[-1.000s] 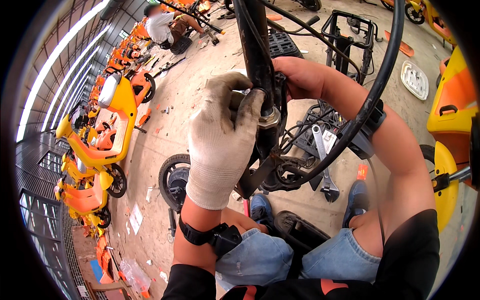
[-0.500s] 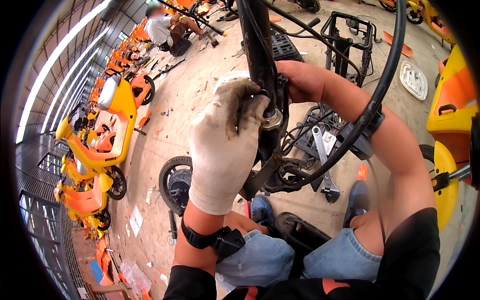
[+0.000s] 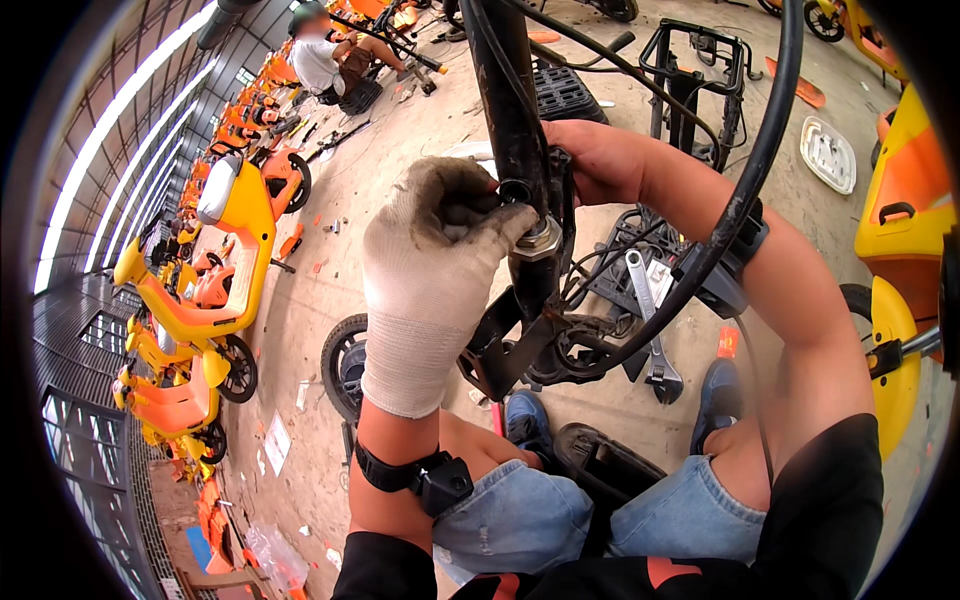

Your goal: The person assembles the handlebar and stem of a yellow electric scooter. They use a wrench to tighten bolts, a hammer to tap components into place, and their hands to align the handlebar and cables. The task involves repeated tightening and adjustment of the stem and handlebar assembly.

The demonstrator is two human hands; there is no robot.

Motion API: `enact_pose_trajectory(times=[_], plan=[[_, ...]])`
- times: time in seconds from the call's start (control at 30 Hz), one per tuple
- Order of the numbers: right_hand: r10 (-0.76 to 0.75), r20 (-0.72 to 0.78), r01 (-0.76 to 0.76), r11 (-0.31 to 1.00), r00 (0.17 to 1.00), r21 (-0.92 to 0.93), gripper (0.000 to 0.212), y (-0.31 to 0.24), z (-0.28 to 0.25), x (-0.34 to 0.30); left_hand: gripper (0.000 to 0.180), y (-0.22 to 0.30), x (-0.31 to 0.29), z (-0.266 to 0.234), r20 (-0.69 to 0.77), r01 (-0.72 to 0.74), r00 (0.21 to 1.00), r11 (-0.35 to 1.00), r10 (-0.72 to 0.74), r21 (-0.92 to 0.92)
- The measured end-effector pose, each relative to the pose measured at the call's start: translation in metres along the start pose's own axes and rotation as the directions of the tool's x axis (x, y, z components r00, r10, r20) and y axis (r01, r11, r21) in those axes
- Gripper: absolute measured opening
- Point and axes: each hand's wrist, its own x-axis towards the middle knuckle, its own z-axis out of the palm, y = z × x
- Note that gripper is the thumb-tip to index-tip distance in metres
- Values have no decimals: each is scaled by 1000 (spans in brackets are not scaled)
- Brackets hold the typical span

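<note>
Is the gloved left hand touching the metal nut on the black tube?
Touching. The head view shows the left hand with gloved fingertips pressed onto the metal nut on the black tube.

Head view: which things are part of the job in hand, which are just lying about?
In hand:
- left hand, gloved, fingers on the nut
- right hand, bare, gripping the black stem
- frame bracket below the nut

Lying about:
- wrench on the floor
- white cover
- black rack
- wheel
- yellow scooters
- another person, seated far off

hands [image 3: 520, 215] either side of frame tube [image 3: 515, 120], wrench [image 3: 650, 325] below right
</note>
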Motion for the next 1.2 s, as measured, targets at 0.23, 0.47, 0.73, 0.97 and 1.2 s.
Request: enact_pose_trajectory(times=[0.23,0.47,0.73,0.97,1.2], plan=[[23,-30,-21,997,999,79,37,-2,5,1,44,-6,10,-10,146,115,987,947,-73,-301],[-80,-67,74,994,995,-86,51,2,-4,-2,42,-10,11,-14,285,108,958,956,-27,-272],[-41,-19,39,994,999,-102,46,-9,-6,-1,41,-9,8,-23,340,190,932,970,-130,-151],[-63,-71,59,997,996,-54,38,5,-21,-8,45,-20,8,-24,393,90,914,995,-99,41],[-93,112,104,990,989,-93,45,-12,-14,2,41,-30,7,-17,304,-90,951,989,49,121]])
